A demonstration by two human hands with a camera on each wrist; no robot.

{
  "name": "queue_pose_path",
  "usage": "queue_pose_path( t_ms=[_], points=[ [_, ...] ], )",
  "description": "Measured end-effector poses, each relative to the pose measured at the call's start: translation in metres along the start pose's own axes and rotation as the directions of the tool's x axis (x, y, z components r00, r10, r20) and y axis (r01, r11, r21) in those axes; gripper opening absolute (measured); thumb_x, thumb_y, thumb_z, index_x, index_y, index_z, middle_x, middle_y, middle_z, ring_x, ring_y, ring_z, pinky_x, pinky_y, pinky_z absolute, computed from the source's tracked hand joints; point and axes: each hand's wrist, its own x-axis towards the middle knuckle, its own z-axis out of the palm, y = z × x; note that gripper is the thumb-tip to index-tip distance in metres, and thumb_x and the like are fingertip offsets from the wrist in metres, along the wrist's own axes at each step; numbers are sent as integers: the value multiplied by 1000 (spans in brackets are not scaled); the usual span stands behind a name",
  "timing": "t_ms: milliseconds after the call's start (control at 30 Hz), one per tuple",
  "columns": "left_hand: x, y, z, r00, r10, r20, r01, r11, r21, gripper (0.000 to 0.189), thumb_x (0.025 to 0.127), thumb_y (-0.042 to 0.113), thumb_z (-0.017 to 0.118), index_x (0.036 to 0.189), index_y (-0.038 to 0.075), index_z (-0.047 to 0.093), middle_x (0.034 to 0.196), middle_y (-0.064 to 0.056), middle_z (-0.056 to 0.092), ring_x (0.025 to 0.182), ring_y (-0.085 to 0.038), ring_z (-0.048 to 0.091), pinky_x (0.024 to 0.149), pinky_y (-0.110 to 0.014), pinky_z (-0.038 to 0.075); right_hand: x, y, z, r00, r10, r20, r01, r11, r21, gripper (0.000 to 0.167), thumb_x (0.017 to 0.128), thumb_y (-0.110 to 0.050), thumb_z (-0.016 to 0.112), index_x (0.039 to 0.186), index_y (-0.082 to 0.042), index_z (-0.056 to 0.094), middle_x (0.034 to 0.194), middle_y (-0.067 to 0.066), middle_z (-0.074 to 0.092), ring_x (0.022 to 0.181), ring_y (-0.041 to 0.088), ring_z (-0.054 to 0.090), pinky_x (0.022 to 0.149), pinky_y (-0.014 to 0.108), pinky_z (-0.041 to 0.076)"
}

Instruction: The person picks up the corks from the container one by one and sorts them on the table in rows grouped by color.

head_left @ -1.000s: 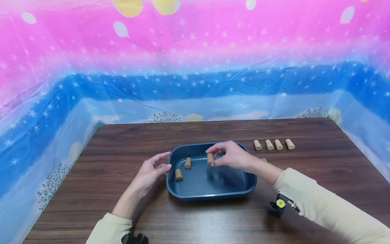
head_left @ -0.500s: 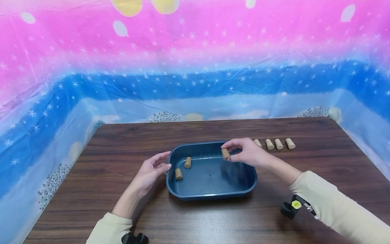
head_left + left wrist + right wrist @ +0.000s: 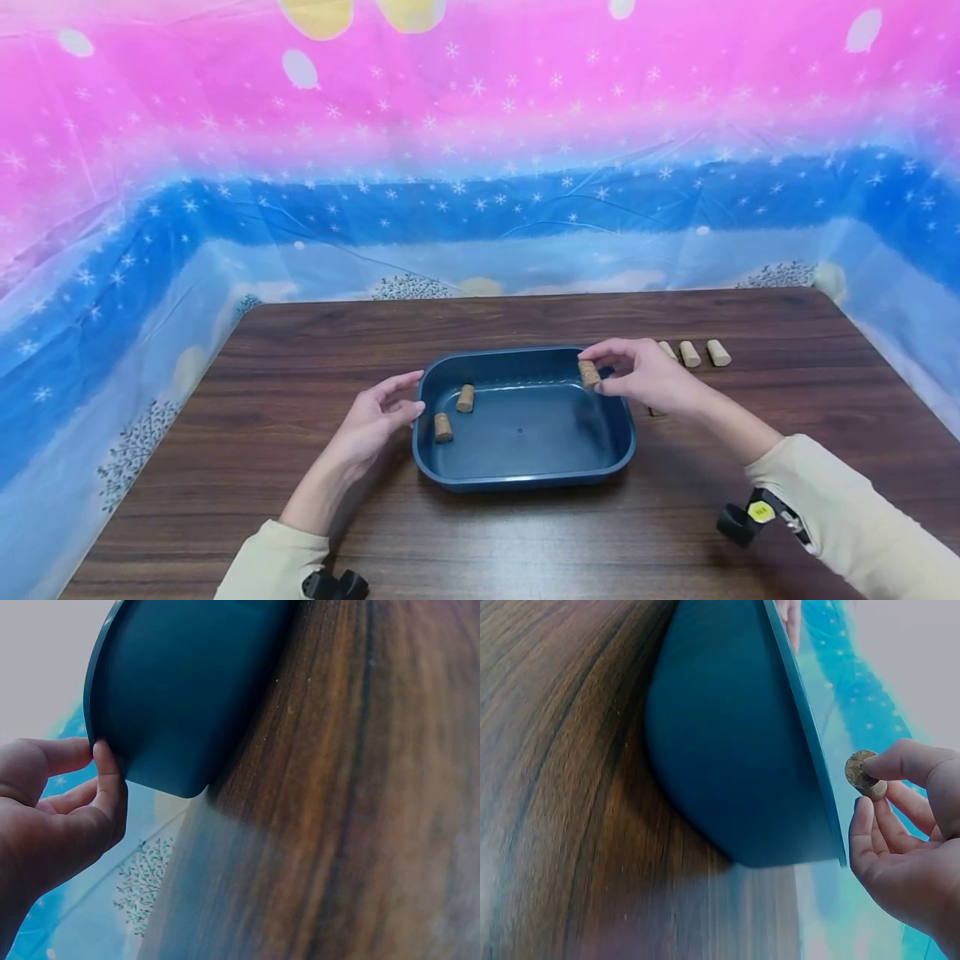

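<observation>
My right hand (image 3: 652, 377) pinches a cork (image 3: 588, 374) between thumb and fingers above the back right corner of the dark blue tray (image 3: 525, 481). From the right wrist view, the held cork (image 3: 861, 769) sits higher than the tray rim, its round end toward the camera. Inside the tray at its left end lie two other corks, a rear one (image 3: 466, 398) and a front one (image 3: 443, 427). My left hand (image 3: 371, 425) grips the tray's left rim; the left wrist view has thumb and finger (image 3: 109, 780) meeting at that edge.
Beyond my right hand several pale corks (image 3: 718, 352) lie in a row on the brown wooden table (image 3: 337, 342), partly covered by the hand. Another cork (image 3: 657, 411) peeks out under the right wrist. A patterned cloth (image 3: 480, 200) hangs behind the table.
My right hand has moved to the right with the cork, from over the tray's middle to its back right corner. My left hand and the tray have stayed in place.
</observation>
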Motion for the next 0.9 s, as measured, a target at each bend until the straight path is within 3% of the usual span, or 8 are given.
queue_pose_path(
  t_ms=[267, 667, 900],
  points=[
    [0, 2, 1, 1000, 3, -3, -3, 1000, 4, 48, 96, 6, 58, 142, 3, 45, 126, -22, 56, 102, -26, 61, 95, -37, 45, -11, 11, -18, 998, 43, -47, -41, 998, 43, 43, 86, -3, 65, 129, 0, 58, 116, 16, 62, 107, 32, 58, 77, 35, 51],
    [-1, 3, 1, 1000, 4, -1, -5, 1000, -3, 48, 97, 5, 57, 142, 2, 43, 125, -23, 57, 99, -24, 62, 93, -35, 45, -25, 46, -44, 992, 62, -107, -65, 998, -24, 42, 86, -2, 66, 127, 5, 57, 122, 22, 60, 108, 32, 58, 76, 26, 50],
    [0, 1, 1, 1000, 7, 4, -7, 1000, 2, 48, 97, 6, 58, 142, 2, 44, 125, -22, 57, 100, -24, 62, 94, -35, 45, -30, 66, -50, 988, 113, -109, -116, 993, -19, 43, 85, -1, 67, 126, 8, 58, 124, 24, 58, 112, 32, 54, 77, 23, 48]
  ],
)
